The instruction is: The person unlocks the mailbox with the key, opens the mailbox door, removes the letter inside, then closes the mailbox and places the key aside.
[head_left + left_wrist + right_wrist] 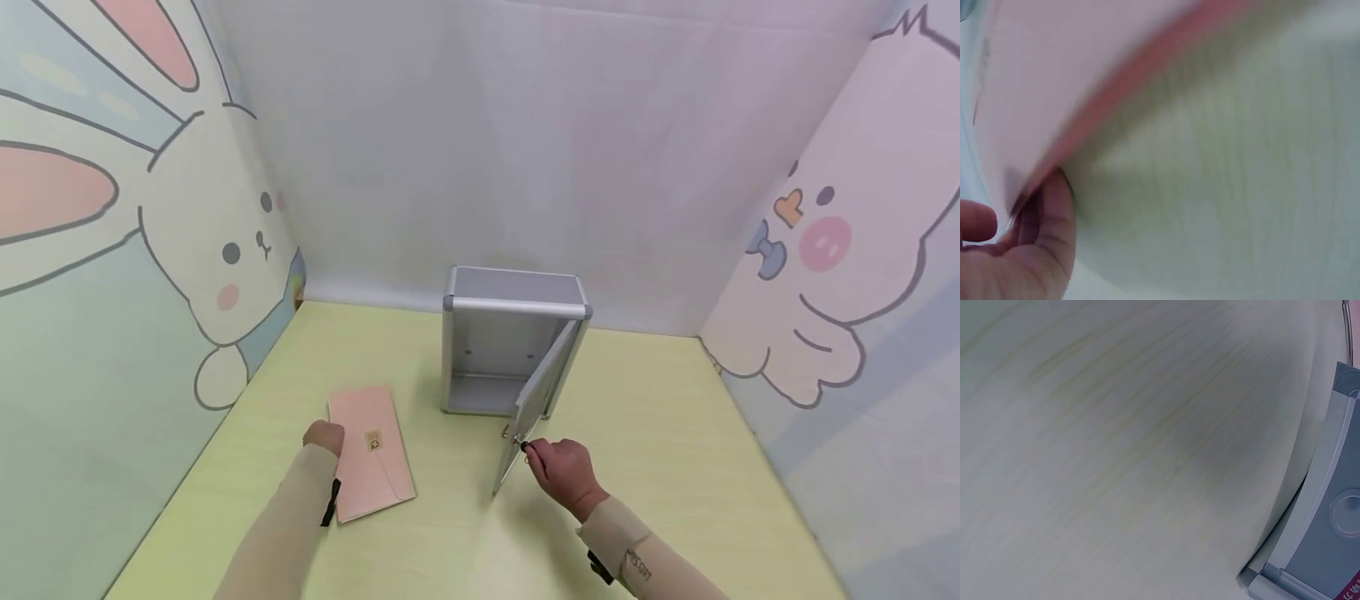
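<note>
A pink envelope [369,475] with a small tan sticker lies on the table, left of the middle. My left hand [325,436] grips its left edge; in the left wrist view the fingers [1054,206] are tucked beneath that edge. At the centre stands a grey metal box [517,285], its door [542,390] swung out toward me. Between thumb and fingers, my right hand [566,473] pinches a black-headed key [526,447] at the door's lock. Inside the box, the back wall and floor show. The right wrist view catches only the box's outer side [1319,544], not the hand.
The pale yellow table [652,433] spreads around the box. A white cloth wall [525,150] rises close behind it. Side walls carry a cartoon rabbit [202,217] at the left and a white cartoon animal [862,183] at the right.
</note>
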### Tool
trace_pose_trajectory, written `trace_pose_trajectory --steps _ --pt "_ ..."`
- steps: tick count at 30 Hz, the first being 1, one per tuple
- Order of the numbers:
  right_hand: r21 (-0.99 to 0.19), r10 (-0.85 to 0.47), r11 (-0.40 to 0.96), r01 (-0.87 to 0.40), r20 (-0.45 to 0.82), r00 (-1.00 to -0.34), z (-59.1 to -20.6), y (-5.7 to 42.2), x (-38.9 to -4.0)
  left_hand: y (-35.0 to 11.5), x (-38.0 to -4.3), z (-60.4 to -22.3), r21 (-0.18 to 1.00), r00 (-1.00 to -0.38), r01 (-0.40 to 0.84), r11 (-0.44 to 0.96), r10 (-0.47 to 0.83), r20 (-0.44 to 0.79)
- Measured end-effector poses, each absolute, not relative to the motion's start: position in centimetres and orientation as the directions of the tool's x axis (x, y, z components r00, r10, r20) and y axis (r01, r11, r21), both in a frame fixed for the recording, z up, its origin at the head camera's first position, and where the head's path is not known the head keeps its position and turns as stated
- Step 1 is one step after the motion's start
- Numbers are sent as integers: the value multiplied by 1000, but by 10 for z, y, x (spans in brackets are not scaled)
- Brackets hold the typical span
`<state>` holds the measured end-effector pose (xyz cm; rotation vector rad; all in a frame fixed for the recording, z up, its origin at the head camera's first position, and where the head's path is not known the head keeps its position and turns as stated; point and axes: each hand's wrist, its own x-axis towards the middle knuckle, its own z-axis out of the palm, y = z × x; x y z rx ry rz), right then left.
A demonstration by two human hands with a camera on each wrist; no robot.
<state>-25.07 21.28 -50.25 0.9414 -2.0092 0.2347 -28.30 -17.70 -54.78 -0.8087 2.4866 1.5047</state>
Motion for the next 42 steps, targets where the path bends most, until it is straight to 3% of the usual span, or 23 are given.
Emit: trace_pose_trajectory --steps 11,17,21,24,42 --pt "181 -539 697 -693 770 -342 -500 212 -252 -175 -291 -525 599 -919 -394 697 -315 -238" --pt "183 -535 706 -684 771 -345 -500 210 -253 -144 -314 -503 769 -997 -68 636 -61 -38" --pt "183 -528 711 -679 776 -344 -501 208 -254 -115 -326 -487 785 -984 176 594 91 152" --pt "185 -527 709 -681 781 -337 -502 204 -255 -97 -330 -477 786 -968 250 565 132 213" --pt "203 -537 716 -668 772 -341 -496 179 -267 -57 -336 -466 819 -941 302 488 15 338"
